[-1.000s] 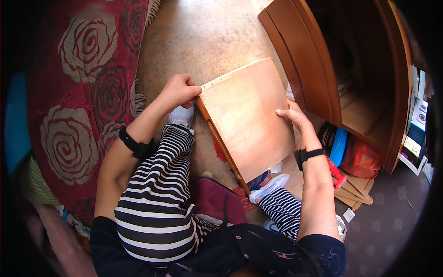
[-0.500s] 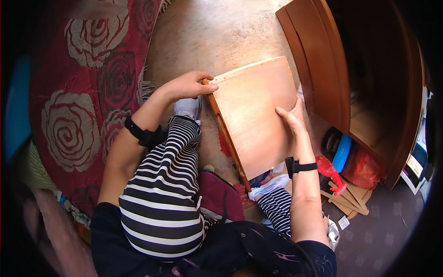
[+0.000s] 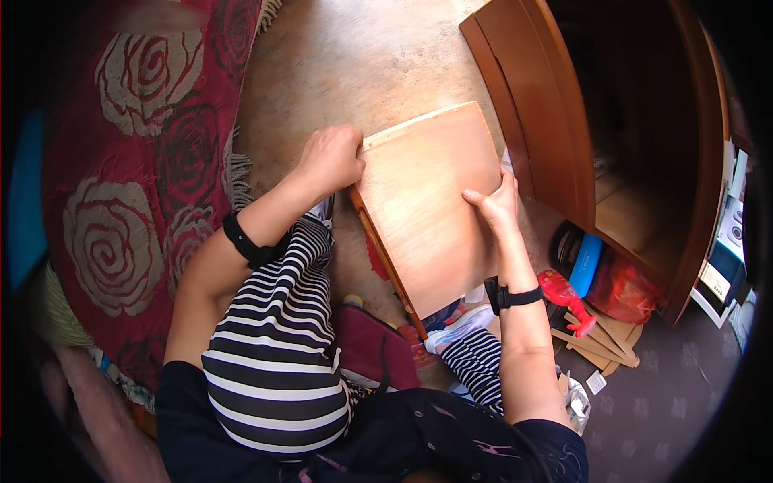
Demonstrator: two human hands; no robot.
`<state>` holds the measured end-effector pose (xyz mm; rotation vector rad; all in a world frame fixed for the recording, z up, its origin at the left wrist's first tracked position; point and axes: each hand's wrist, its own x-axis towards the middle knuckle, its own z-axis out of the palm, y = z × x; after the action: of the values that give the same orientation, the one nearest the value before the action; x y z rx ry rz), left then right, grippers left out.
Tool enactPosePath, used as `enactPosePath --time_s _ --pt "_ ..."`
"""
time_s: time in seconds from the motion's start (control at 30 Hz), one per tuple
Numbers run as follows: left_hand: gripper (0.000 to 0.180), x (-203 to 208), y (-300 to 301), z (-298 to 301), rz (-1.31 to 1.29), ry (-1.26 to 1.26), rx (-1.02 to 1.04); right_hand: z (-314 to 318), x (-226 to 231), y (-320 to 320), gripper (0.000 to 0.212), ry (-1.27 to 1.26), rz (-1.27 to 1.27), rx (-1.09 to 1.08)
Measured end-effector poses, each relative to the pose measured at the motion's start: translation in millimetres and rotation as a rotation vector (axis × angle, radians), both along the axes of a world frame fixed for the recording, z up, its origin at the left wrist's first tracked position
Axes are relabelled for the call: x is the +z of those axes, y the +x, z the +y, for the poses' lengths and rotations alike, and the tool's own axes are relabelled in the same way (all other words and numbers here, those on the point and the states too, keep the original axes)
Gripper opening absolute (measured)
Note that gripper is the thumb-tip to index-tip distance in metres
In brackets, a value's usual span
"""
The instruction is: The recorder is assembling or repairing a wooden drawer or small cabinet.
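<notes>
A wooden drawer is tilted in front of me over my legs, its pale flat bottom panel facing up. A darker brown front piece runs along its left edge. My left hand is closed around the top left corner, knuckles up; its fingertips are hidden. On the drawer's right side, my right hand grips the edge with the thumb flat on the panel and the fingers out of sight behind it.
To the right stands an open brown wooden cabinet. Beside it on the floor lie a blue box, a red plastic bag and wooden strips. A maroon cloth with roses covers the left; a maroon bag lies between my legs.
My left hand has turned at the drawer's corner: its thumb lay on the panel and now its knuckles show, fingers curled. The right hand keeps its hold. The whole view has shifted slightly.
</notes>
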<state>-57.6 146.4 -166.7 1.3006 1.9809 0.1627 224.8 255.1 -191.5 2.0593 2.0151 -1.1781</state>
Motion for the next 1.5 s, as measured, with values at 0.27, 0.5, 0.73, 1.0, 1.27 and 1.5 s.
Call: enactPosePath --time_s 0.27,0.5,0.73,1.0,1.27,1.5 --pt "0.015 -2 3 -1 0.031 0.108 0.063 4 -13 21 0.060 0.123 0.067 -0.028" --pt "0.016 -3 3 3 0.001 0.046 0.095 5 -18 22 0.057 0.147 0.010 0.020" --pt "0.017 -4 3 2 0.016 0.054 0.118 4 -13 17 0.057 0.159 0.038 0.033" --pt "0.017 -1 1 0 -0.012 0.040 0.122 3 -18 9 0.056 0.146 0.070 0.021" --pt "0.016 -7 5 -6 0.025 0.125 0.114 2 -17 7 0.061 0.153 0.094 0.027" --pt "0.013 -13 11 -8 0.026 0.197 0.197 8 -32 12 0.060 0.086 0.056 0.064"
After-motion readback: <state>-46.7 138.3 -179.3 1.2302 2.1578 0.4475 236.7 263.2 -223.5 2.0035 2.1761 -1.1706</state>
